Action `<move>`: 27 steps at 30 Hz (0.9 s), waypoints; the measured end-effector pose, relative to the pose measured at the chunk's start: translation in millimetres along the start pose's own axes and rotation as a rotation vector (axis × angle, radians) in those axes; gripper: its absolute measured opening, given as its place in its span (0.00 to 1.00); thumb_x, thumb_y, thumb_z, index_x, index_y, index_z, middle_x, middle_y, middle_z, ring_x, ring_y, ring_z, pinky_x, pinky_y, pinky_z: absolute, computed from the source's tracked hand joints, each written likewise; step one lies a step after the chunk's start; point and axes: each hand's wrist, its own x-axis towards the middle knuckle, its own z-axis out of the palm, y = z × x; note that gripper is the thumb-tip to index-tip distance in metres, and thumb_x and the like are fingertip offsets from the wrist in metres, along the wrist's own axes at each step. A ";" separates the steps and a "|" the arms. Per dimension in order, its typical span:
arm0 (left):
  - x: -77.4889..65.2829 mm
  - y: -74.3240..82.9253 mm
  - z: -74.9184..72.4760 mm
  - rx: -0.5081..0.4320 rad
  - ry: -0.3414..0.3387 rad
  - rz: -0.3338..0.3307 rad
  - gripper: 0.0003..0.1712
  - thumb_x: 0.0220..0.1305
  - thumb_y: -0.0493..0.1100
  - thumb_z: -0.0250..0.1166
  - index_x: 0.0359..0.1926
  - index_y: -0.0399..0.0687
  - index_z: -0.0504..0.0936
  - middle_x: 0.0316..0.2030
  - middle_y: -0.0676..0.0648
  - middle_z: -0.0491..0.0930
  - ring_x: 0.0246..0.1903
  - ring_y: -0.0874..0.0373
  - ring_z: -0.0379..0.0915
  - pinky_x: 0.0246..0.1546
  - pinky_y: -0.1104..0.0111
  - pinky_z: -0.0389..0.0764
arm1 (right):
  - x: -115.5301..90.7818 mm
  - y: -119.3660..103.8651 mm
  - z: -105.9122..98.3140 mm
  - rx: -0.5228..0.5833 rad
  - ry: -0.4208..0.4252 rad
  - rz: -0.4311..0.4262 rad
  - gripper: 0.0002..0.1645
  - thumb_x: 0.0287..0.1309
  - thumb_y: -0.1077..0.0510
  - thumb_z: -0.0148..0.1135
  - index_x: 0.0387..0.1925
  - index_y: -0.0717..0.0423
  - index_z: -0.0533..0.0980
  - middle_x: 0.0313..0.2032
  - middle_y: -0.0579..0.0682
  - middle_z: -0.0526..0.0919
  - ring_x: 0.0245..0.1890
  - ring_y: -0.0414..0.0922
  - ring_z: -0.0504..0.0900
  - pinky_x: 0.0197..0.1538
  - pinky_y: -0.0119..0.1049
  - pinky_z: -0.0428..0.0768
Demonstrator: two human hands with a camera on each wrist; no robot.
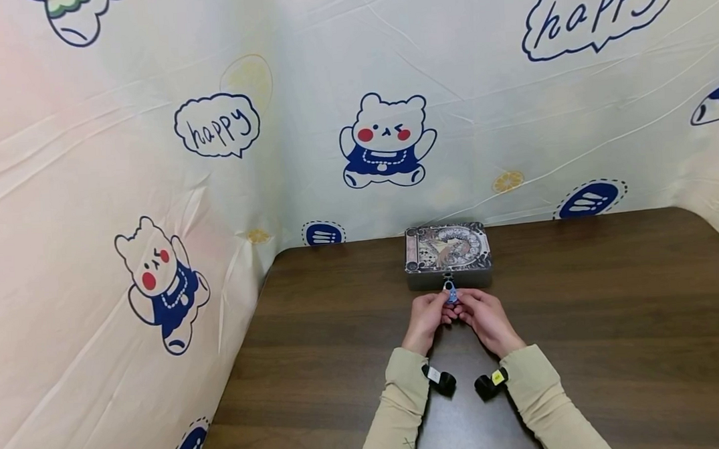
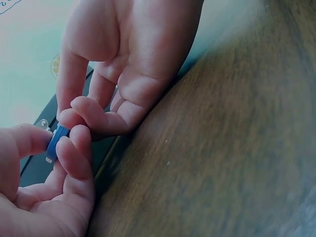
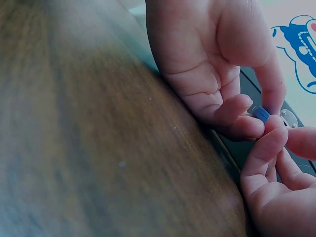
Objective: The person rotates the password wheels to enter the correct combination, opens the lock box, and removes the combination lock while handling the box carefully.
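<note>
Brown bench [image 1: 317, 360] filled the lower frame; below centre, left hand [image 1: 425, 319] and right hand [image 1: 487, 318] pinched a blue padlock [image 1: 451, 293] before a closed box [image 1: 447, 249], fastening unclear.

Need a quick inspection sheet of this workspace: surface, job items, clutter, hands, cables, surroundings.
Surface: brown wood-look table.
Job items: decorated box, lid down, near the table's far edge; small blue piece at its front.
Clutter: nothing seen.
Hands: left hand and right hand both pinch the blue piece.
Cables: nothing seen.
Surroundings: pale cloth printed with bears and "happy" bubbles, behind and at left.
</note>
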 end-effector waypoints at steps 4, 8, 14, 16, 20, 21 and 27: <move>-0.6 1.2 -1.0 0.003 -0.013 0.003 0.15 0.65 0.41 0.60 0.36 0.28 0.82 0.18 0.52 0.76 0.15 0.66 0.70 0.17 0.78 0.72 | -0.3 -0.7 0.4 0.004 0.000 0.001 0.07 0.69 0.63 0.50 0.43 0.60 0.74 0.29 0.44 0.78 0.28 0.37 0.77 0.34 0.25 0.78; -2.2 1.6 -2.0 -0.002 -0.017 0.008 0.15 0.65 0.41 0.60 0.35 0.29 0.82 0.18 0.52 0.76 0.15 0.66 0.71 0.17 0.78 0.72 | -0.7 -1.5 0.7 0.002 0.001 0.001 0.07 0.69 0.63 0.50 0.44 0.60 0.74 0.28 0.44 0.78 0.28 0.37 0.77 0.34 0.25 0.78; -3.9 0.5 -4.4 -0.004 -0.056 0.062 0.13 0.65 0.41 0.60 0.32 0.34 0.83 0.19 0.53 0.78 0.16 0.67 0.72 0.18 0.78 0.74 | -0.4 -1.1 0.2 -0.002 0.001 0.002 0.07 0.69 0.64 0.50 0.44 0.61 0.74 0.28 0.44 0.78 0.28 0.37 0.77 0.34 0.25 0.78; -2.7 -0.5 -4.7 -0.016 -0.055 0.052 0.13 0.64 0.41 0.60 0.33 0.33 0.83 0.19 0.52 0.78 0.16 0.67 0.72 0.18 0.78 0.74 | -0.3 -0.9 0.1 -0.003 0.004 0.000 0.07 0.69 0.64 0.50 0.44 0.61 0.74 0.29 0.44 0.78 0.28 0.37 0.77 0.34 0.25 0.78; 0.5 -2.1 -4.5 -0.037 -0.034 0.009 0.13 0.63 0.39 0.60 0.35 0.29 0.82 0.18 0.51 0.77 0.16 0.66 0.72 0.17 0.78 0.73 | 0.1 -0.5 -0.5 -0.004 0.005 0.003 0.07 0.69 0.64 0.49 0.43 0.59 0.74 0.29 0.44 0.78 0.28 0.37 0.77 0.34 0.25 0.78; 0.9 -2.0 -4.3 -0.046 -0.030 -0.002 0.12 0.63 0.38 0.60 0.35 0.29 0.82 0.18 0.51 0.77 0.15 0.66 0.72 0.17 0.78 0.73 | 0.2 -0.5 -0.6 -0.003 0.006 0.004 0.07 0.69 0.64 0.49 0.43 0.59 0.74 0.29 0.44 0.78 0.28 0.37 0.77 0.34 0.26 0.78; 2.4 -2.1 -3.7 -0.078 -0.034 -0.026 0.10 0.62 0.37 0.60 0.33 0.33 0.82 0.17 0.52 0.77 0.15 0.67 0.72 0.16 0.78 0.74 | 0.1 -0.3 -0.8 -0.002 0.001 0.006 0.07 0.69 0.64 0.49 0.44 0.60 0.74 0.29 0.44 0.78 0.28 0.36 0.77 0.34 0.25 0.78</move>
